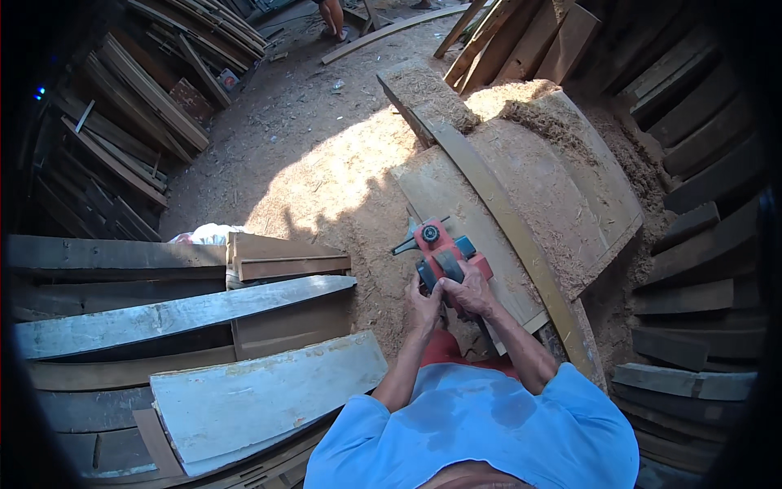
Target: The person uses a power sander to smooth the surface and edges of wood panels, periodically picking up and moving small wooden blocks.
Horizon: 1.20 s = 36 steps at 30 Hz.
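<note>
A red and black electric hand planer (444, 246) with a round black front knob sits on a pale wooden board (440, 189) in front of me. My left hand (422, 310) is closed at the planer's rear left side, its fingers partly hidden. My right hand (471, 292) grips the rear of the tool, thumb and fingers over its dark top. Both hands nearly touch each other. Right of the planer, a long narrow yellowish timber (509, 216) runs alongside the board.
Shavings cover a broad panel (599, 216) on the right and the ground. Whitish planks (269, 395) lie at my left. Timber leans in stacks on the left (147, 90) and right (688, 297). Another person's legs (331, 18) show at the far top.
</note>
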Motion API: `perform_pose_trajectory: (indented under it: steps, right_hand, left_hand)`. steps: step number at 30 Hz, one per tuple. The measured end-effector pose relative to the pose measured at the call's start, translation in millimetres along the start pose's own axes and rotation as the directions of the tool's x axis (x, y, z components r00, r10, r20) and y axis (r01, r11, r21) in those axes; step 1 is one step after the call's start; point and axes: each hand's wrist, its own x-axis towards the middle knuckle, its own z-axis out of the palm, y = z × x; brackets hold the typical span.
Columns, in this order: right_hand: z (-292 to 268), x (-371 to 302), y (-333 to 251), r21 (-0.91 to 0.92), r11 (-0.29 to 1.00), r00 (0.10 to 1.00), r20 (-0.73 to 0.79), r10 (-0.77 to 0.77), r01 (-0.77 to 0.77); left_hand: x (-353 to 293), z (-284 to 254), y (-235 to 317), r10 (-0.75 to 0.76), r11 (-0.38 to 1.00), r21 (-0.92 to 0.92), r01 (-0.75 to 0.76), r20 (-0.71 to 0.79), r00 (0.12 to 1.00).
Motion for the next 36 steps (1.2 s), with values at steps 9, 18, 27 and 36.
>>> perform_pose_trajectory:
  steps: [9,18,27,36]
  right_hand:
    - [11,157,-47,-0.041,0.999,1.000,-0.027,-0.009,0.008]
    - [6,171,-48,-0.033,0.999,1.000,-0.014,0.015,-0.015]
    - [-10,3,0,0.030,0.997,0.998,0.004,0.068,-0.068]
    - [7,136,-57,-0.024,0.994,0.992,0.067,0.105,-0.103]
  left_hand:
    - [145,-24,64,-0.005,0.990,-0.140,-0.006,-0.073,0.997]
    - [158,-23,65,0.021,0.978,-0.206,-0.032,-0.053,0.998]
    - [-23,17,33,-0.026,0.932,-0.361,0.014,-0.028,0.999]
    - [122,-22,54,-0.010,0.936,-0.353,-0.001,-0.029,1.000]
